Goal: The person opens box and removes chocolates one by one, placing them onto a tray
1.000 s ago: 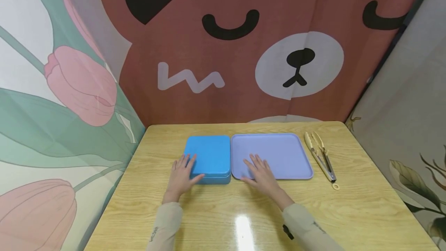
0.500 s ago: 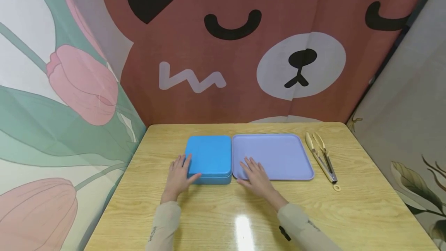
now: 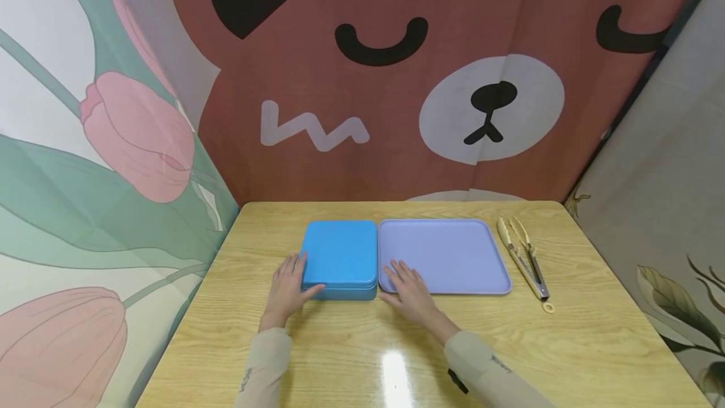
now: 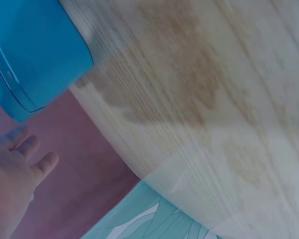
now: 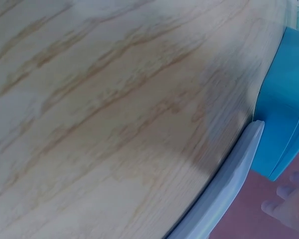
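Note:
A blue lidded box (image 3: 340, 254) sits on the wooden table, its lid on. My left hand (image 3: 284, 289) is at the box's left front corner with fingers stretched and thumb spread toward its front side. In the left wrist view, that hand (image 4: 12, 174) hovers near the box (image 4: 37, 52); contact cannot be made out. My right hand (image 3: 412, 294) reaches over the front left corner of a shallow lavender tray (image 3: 453, 254), fingers extended. The right wrist view catches the fingers of this hand (image 5: 294, 206) beyond the tray's edge (image 5: 222, 186) and the box (image 5: 281, 104).
Metal tongs (image 3: 527, 266) with cream tips and a hanging ring lie to the right of the tray. Box and tray stand side by side on the table (image 3: 340, 351). Printed curtains (image 3: 391, 169) hang close behind the table and along its sides.
My right hand has drawn back and left over the tray, closer to the box. The left hand has pulled slightly back from the lid. Box, tray and tongs keep their places.

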The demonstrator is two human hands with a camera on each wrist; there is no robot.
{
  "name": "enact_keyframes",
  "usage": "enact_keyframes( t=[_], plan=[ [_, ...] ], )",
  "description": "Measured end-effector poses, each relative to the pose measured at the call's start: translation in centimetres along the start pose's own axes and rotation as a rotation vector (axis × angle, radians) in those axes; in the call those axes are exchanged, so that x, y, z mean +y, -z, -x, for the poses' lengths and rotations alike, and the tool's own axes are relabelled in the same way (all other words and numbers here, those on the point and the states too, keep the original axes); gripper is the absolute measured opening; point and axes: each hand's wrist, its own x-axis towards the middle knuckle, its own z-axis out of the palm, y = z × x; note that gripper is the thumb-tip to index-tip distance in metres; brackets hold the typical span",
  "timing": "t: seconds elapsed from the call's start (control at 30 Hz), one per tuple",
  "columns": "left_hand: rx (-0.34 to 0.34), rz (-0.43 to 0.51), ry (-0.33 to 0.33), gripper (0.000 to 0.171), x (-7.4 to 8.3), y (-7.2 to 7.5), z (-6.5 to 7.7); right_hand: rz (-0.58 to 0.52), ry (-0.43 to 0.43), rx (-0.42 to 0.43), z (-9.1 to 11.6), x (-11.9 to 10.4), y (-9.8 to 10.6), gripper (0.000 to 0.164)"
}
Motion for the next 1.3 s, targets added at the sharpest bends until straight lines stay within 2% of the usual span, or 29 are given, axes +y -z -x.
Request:
enact_keyframes(
  t=[0.37,0.63,0.93,1.13,1.3],
  plan=[
    [-0.046,0.02,0.064,0.09,-0.2,0.0,-0.1,0.007,0.006,-0.034,-0.6,-0.4,0.1,0.058],
    [-0.032,0.048,0.11,0.092,-0.3,-0.2,0.0,0.036,0.01,-0.063,-1.2,-0.7,-0.3,0.058],
    [-0.08,0.134,0.187,0.096,-0.5,-0.3,0.1,-0.078,-0.014,-0.085,-1.8,-1.1,-0.7,0.062],
    [-0.08,0.157,0.195,0.096,-0.5,-0.5,0.0,-0.137,-0.046,-0.135,-1.9,-1.4,-0.7,0.063],
    [-0.074,0.166,0.198,0.096,-0.5,-0.5,0.0,-0.156,-0.037,-0.146,-1.9,-1.3,-0.8,0.06]
  ],
)
